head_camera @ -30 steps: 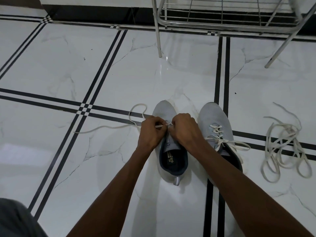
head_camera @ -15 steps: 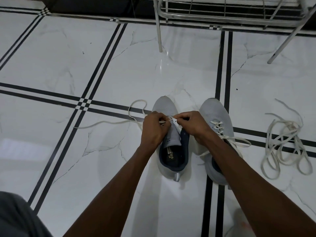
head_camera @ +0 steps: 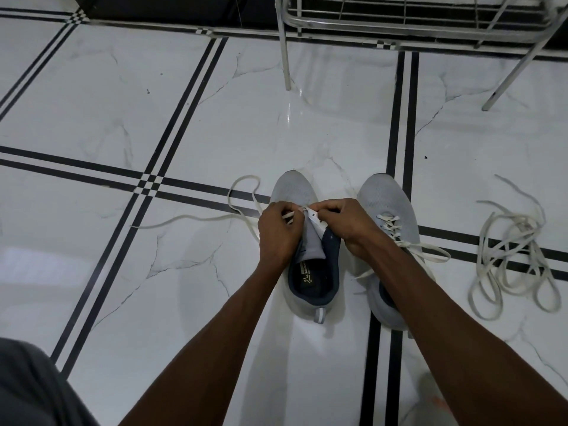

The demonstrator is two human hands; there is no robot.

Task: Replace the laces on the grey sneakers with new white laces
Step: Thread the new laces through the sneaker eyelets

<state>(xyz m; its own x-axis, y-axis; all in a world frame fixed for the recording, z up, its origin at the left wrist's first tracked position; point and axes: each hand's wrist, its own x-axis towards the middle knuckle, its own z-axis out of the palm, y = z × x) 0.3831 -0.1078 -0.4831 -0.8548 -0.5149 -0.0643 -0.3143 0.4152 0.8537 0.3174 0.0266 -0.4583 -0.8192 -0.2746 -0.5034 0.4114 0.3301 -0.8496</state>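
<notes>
At the near left corner a patch of grey cloth covers part of the white marble floor, which is crossed by paired black lines. Right of it a white lace trails loose over the floor, makes a loop just left of the left sneaker, and runs in under the left hand. That hand sits on the left side of this sneaker, over its eyelet area, with its fingers curled and pinching the flat end of the lace. The sneaker is grey with a dark blue lining, toe pointing far, its tongue lying bare and no lacing showing on it. The right hand meets the left one over the same spot, fingers curled and gripping the sneaker's right eyelet edge, which it pulls outward; the two hands are almost touching. Just beside it on the right stands the right sneaker, parallel to the first, threaded with a white lace whose ends lie slack over its right side. Well apart on the far right of the floor lies a loose pile of laces in tangled loops. At the far edge stands a metal rack on thin legs.
</notes>
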